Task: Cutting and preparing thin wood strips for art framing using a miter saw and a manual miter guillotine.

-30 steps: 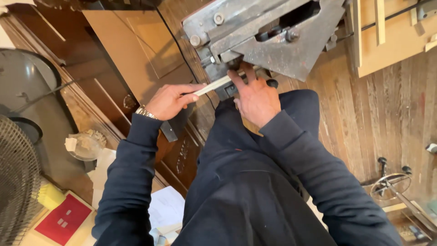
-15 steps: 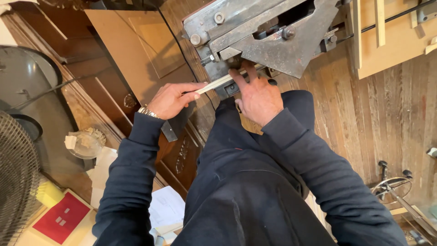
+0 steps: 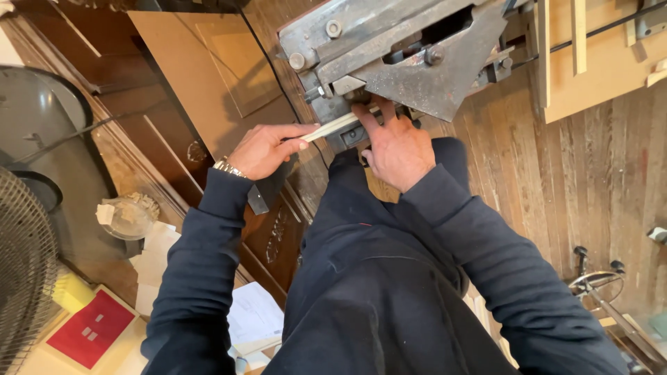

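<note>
1. Where the grey metal machine (image 3: 410,62) stands at the far centre, a pale wooden strip (image 3: 333,127) is fed under it.
2. The strip's left end is pinched by the left hand (image 3: 264,149).
3. The strip's right part is pressed down by the fingers of the right hand (image 3: 396,149); no closed grasp is seen.

Floor (image 3: 597,160): worn brown wooden planks, grain running roughly away from the viewer. A grey metal machine (image 3: 410,55) stands over it at top centre. Upper right: a pale wooden panel (image 3: 604,69) with thin strips lies on the planks. Lower right: a small metal wheeled frame (image 3: 590,278). Left: dark carved wooden panels (image 3: 174,139), a plain brown board (image 3: 222,62), loose white papers (image 3: 156,257) and a red-faced flat box (image 3: 90,330).
</note>
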